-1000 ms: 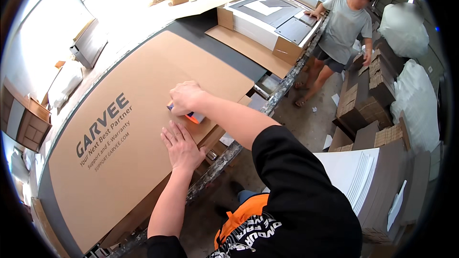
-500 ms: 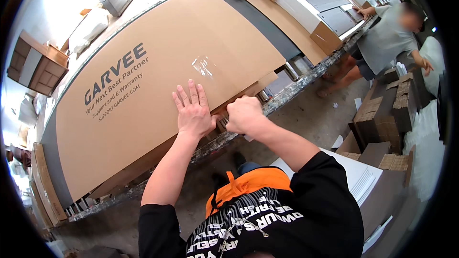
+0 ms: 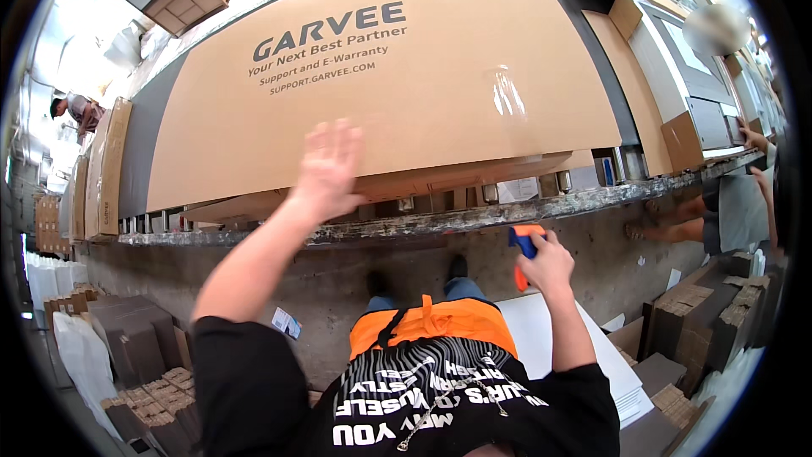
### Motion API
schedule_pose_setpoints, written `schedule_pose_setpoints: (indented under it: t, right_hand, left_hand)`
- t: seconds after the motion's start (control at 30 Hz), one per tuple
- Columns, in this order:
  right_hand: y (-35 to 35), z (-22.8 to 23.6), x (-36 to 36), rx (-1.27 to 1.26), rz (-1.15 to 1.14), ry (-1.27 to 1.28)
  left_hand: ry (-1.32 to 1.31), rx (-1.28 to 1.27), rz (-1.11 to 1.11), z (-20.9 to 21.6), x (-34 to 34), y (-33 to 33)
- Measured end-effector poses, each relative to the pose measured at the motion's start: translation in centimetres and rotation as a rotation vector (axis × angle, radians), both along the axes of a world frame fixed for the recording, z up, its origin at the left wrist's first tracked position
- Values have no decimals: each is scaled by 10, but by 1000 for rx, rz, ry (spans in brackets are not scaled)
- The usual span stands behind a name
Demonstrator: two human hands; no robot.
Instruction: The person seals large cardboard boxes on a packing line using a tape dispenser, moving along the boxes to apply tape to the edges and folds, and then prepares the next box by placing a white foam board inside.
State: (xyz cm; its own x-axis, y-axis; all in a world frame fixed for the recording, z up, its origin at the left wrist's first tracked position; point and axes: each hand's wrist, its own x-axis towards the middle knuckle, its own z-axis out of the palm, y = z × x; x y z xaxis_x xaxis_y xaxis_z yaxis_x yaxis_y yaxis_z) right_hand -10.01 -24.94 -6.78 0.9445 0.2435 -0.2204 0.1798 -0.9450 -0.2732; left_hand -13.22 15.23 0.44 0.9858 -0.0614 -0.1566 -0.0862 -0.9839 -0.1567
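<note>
A large brown cardboard carton with dark print lies flat across the roller conveyor. Strips of clear tape shine on its top, right of the middle. My left hand is over the front part of the carton, fingers stretched out and somewhat blurred; whether it touches the board I cannot tell. Off the front edge, to the right, my right hand grips an orange and blue tape dispenser, held in the air in front of the conveyor rail. The palm and fingers hide part of its handle.
The worn conveyor rail runs along the carton's front, with metal rollers below. White sheets are stacked beside my right side. Stacked cardboard stands at the right, more at the lower left. A co-worker stands at a grey-and-white cabinet piece.
My right hand has drawn back from the carton's front edge, so the tape dispenser now shows. My left hand has shifted left along the carton. The view has turned to the left.
</note>
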Motion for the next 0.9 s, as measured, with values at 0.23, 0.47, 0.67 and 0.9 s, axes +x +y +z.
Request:
schedule_pose_setpoints:
  t: [0.23,0.47,0.67,0.9]
  right_hand:
    - [42,38,-35,393,-101,-279]
    - [234,140,-13,614,121,-375]
    - [358,189,25,193,248,-427]
    - [367,148,60,-201,279,-51]
  left_hand:
    - [-42,193,-340,-12,-38,79]
    - [-454,-17,-432,-63,-55,98]
    - [-734,-267,-348,-74,-59,92]
    - [-745,-383,-320,-79,-60,90]
